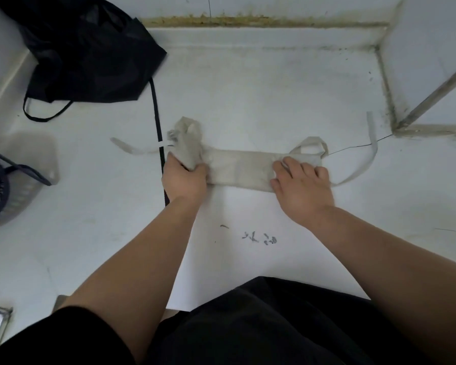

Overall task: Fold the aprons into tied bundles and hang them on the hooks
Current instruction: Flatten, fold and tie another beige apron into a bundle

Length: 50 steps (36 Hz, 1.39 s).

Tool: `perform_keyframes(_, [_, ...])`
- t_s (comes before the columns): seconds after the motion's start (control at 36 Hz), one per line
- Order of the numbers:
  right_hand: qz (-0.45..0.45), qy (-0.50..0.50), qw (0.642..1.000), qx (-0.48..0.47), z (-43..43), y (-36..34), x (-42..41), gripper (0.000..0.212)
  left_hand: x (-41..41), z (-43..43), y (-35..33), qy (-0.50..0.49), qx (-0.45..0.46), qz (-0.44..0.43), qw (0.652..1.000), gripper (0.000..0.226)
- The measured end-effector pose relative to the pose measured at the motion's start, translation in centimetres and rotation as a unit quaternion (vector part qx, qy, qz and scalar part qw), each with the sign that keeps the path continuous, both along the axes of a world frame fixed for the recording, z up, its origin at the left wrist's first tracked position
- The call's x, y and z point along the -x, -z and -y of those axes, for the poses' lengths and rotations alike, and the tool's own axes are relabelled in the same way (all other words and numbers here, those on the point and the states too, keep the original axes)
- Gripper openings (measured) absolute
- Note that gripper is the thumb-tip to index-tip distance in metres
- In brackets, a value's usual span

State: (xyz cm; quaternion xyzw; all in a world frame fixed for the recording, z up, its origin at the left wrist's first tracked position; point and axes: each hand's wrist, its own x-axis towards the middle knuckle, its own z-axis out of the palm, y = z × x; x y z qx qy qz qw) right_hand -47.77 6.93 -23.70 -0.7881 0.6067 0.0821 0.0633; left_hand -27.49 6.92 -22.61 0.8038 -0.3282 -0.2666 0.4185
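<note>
Apron (240, 165) lies left-to-right (folded strip), left hand (184, 180) gripping one end, right hand (303, 189) flat.

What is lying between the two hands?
The beige apron, folded into a long flat strip, spans the gap. The left hand grips its bunched end; the right hand presses the other. Seen in the head view.

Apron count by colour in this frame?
beige apron: 1
black apron: 1 (bunched heap, reads as one)
Total: 2
</note>
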Motion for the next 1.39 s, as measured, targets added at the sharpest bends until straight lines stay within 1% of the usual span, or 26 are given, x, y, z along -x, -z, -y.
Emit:
perform_keyframes(0.06, [0.006, -0.005, 1.000, 0.002, 0.0, 0.3, 0.3, 0.047, 0.3, -0.6, 0.9, 0.104, 0.026, 0.117, 0.987, 0.015])
perform_keyframes(0.14, [0.002, -0.007, 1.000, 0.001, -0.1, 0.6, 0.6, 0.052, 0.6, -1.2, 1.6, 0.203, 0.068, 0.229, 0.950, 0.020])
perform_keyframes(0.25, [0.010, -0.005, 1.000, 0.009, 0.0, 0.9, 0.5, 0.071, 0.1, -1.4, 2.7, 0.293, 0.114, 0.365, 0.876, 0.032])
perform_keyframes(0.33, [0.020, 0.001, 1.000, 0.004, 0.0, 1.0, 0.5, 0.069, -0.3, -1.1, 3.1, 0.340, 0.122, 0.458, 0.812, 0.035])
perform_keyframes(0.36, [0.021, 0.002, 1.000, 0.005, 0.0, 0.9, 0.5, 0.067, -0.4, -0.9, 3.1, 0.357, 0.113, 0.491, 0.787, 0.037])
perform_keyframes(0.42, [0.018, 0.000, 1.000, 0.002, 0.0, 0.8, 0.5, 0.064, -0.7, -0.8, 2.9, 0.402, 0.085, 0.522, 0.748, 0.042])
perform_keyframes(0.5, [0.022, 0.001, 1.000, 0.005, -0.2, 0.7, 0.6, 0.060, -1.2, -0.7, 1.7, 0.456, 0.006, 0.540, 0.707, 0.051])
perform_keyframes(0.58, [0.030, 0.007, 0.999, 0.021, -0.2, 0.3, 0.3, 0.054, -0.6, -0.5, 0.4, 0.507, -0.082, 0.542, 0.665, 0.054])
perform_keyframes(0.64, [0.034, 0.010, 0.999, 0.022, -0.1, 0.6, 0.4, 0.046, -0.3, -0.3, -0.7, 0.542, -0.162, 0.483, 0.669, 0.057])
perform_keyframes(0.67, [0.042, 0.024, 0.999, 0.024, -0.1, 0.5, 0.5, 0.046, -0.2, -0.3, -1.1, 0.548, -0.165, 0.460, 0.679, 0.059])
perform_keyframes(0.69, [0.048, 0.045, 0.997, 0.029, -0.2, 0.4, 0.5, 0.045, -0.1, -0.2, -1.5, 0.550, -0.156, 0.425, 0.702, 0.059])
perform_keyframes(0.72, [0.051, 0.074, 0.995, 0.035, -0.3, 0.4, 0.6, 0.046, 0.0, -0.1, -1.8, 0.542, -0.148, 0.372, 0.739, 0.056])
perform_keyframes(0.75, [0.054, 0.121, 0.990, 0.039, -0.3, 0.3, 0.6, 0.048, 0.0, 0.1, -1.9, 0.528, -0.139, 0.316, 0.776, 0.052])
perform_keyframes(0.78, [0.065, 0.179, 0.981, 0.039, -0.3, 0.1, 0.5, 0.053, 0.0, 0.3, -1.8, 0.512, -0.131, 0.273, 0.804, 0.049])
perform_keyframes(0.81, [0.087, 0.245, 0.965, 0.037, -0.4, -0.1, 0.3, 0.062, 0.1, 0.6, -1.7, 0.505, -0.123, 0.261, 0.814, 0.046])
perform_keyframes(0.83, [0.119, 0.309, 0.943, 0.032, -0.3, -0.4, 0.1, 0.073, 0.1, 0.7, -1.4, 0.504, -0.114, 0.273, 0.811, 0.042])
perform_keyframes(0.92, [0.259, 0.449, 0.855, 0.012, -0.2, -1.3, -0.7, 0.095, 0.1, 0.8, -0.5, 0.497, -0.091, 0.306, 0.807, 0.043])
perform_keyframes(0.97, [0.380, 0.519, 0.766, 0.007, 0.1, -2.0, -1.2, 0.098, 0.0, 0.6, -0.2, 0.508, -0.089, 0.321, 0.795, 0.051])
perform_keyframes(1.03, [0.476, 0.581, 0.660, 0.005, 0.5, -2.3, -1.3, 0.099, 0.0, 0.5, 0.0, 0.522, -0.091, 0.343, 0.776, 0.055])
perform_keyframes(1.11, [0.568, 0.645, 0.511, 0.004, 1.1, -2.4, -1.3, 0.106, -0.1, 0.7, -0.1, 0.537, -0.102, 0.354, 0.759, 0.055])
perform_keyframes(1.17, [0.604, 0.669, 0.432, 0.003, 1.3, -2.5, -1.2, 0.105, -0.3, 1.1, -0.2, 0.549, -0.103, 0.350, 0.752, 0.054])
perform_keyframes(1.19, [0.614, 0.676, 0.407, 0.005, 1.5, -2.6, -1.0, 0.100, -0.5, 1.2, -0.2, 0.554, -0.102, 0.351, 0.748, 0.055])
perform_keyframes(1.22, [0.621, 0.679, 0.392, 0.007, 1.6, -2.5, -1.0, 0.092, -0.6, 1.3, -0.3, 0.557, -0.100, 0.352, 0.745, 0.055])
perform_keyframes(1.31, [0.649, 0.664, 0.371, 0.001, 1.8, -2.6, -1.0, 0.062, -0.9, 1.5, -0.4, 0.562, -0.096, 0.335, 0.750, 0.055])
perform_keyframes(1.33, [0.662, 0.651, 0.372, -0.004, 1.8, -2.5, -0.9, 0.050, -0.8, 1.4, -0.4, 0.562, -0.096, 0.327, 0.754, 0.055])
perform_keyframes(1.39, [0.660, 0.636, 0.400, -0.023, 1.9, -2.2, -0.7, 0.032, -1.0, 1.4, -0.3, 0.563, -0.095, 0.317, 0.757, 0.055])
